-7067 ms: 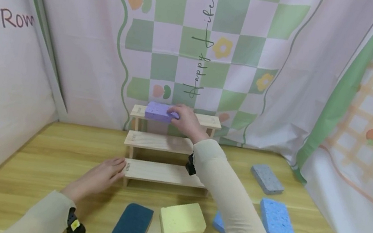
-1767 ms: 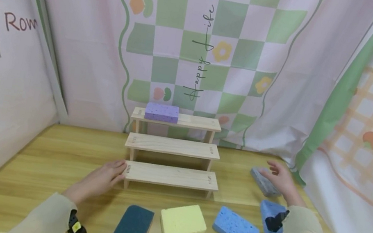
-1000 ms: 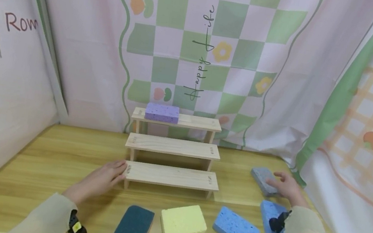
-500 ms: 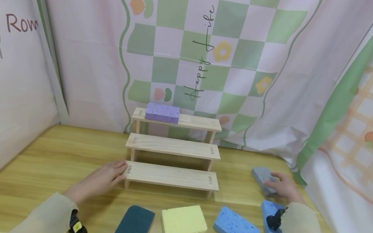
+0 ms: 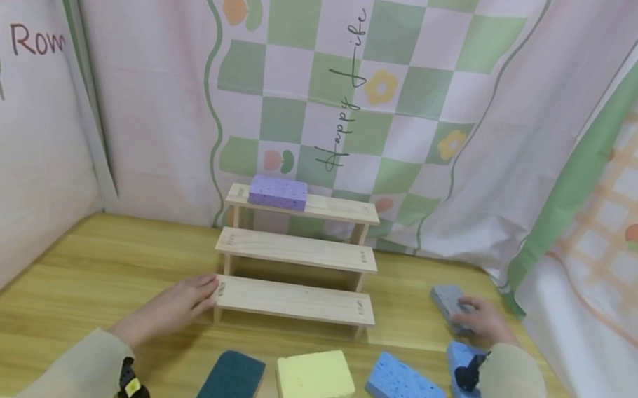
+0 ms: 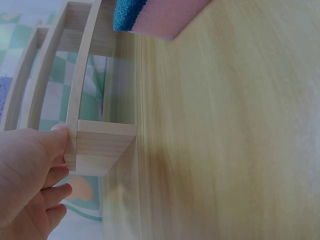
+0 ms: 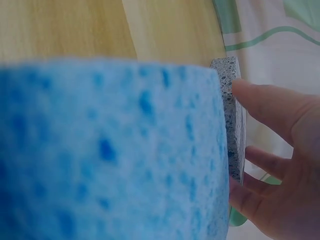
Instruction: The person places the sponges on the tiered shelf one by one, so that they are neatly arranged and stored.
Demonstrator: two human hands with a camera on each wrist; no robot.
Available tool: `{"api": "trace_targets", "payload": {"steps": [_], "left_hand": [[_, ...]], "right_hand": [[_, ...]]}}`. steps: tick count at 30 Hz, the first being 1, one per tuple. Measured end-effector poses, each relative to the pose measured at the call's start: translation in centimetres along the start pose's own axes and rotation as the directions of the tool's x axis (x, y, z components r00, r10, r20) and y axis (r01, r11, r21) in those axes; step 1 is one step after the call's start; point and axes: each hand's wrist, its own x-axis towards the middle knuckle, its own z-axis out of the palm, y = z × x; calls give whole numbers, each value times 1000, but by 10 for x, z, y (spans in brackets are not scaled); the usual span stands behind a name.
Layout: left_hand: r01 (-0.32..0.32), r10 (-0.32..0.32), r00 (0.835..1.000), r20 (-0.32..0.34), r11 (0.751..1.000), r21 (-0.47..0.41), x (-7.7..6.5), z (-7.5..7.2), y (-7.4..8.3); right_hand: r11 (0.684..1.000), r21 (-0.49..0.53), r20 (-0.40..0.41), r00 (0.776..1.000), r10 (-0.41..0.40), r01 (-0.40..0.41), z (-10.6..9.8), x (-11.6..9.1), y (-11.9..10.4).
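At the right of the head view, my right hand (image 5: 489,321) grips a grey speckled sponge (image 5: 444,298) on the table. The right wrist view has the thumb on one side of this sponge (image 7: 230,102) and fingers on the other; a near blue sponge (image 7: 125,150) hides part of it. My left hand (image 5: 168,308) holds the left end of the lowest board of a three-step wooden shelf (image 5: 294,301). Its thumb lies on the board's edge in the left wrist view, the other fingers beyond. A purple sponge (image 5: 278,193) lies on the top step, left side.
In front of the shelf lie a dark green scrub sponge (image 5: 226,390), a yellow sponge (image 5: 315,381) and a blue sponge (image 5: 405,393). Another blue sponge (image 5: 461,356) sits partly beneath my right wrist. Printed curtains (image 5: 413,173) stand behind and along both sides of the wooden table (image 5: 107,275).
My right hand has let go of the purple sponge on the top step, gone right and down, and taken hold of the grey sponge. My left hand stays at the shelf.
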Motion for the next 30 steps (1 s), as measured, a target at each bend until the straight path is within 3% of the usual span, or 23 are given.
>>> {"api": "trace_targets", "payload": {"steps": [9, 30], "left_hand": [[28, -27, 999, 19, 1000, -14, -1, 0, 0], [16, -16, 1000, -1, 1000, -14, -1, -2, 2]], "right_hand": [[1000, -8, -14, 1000, 26, -26, 1, 1, 1], [998, -58, -15, 1000, 9, -10, -5, 1, -7]]}}
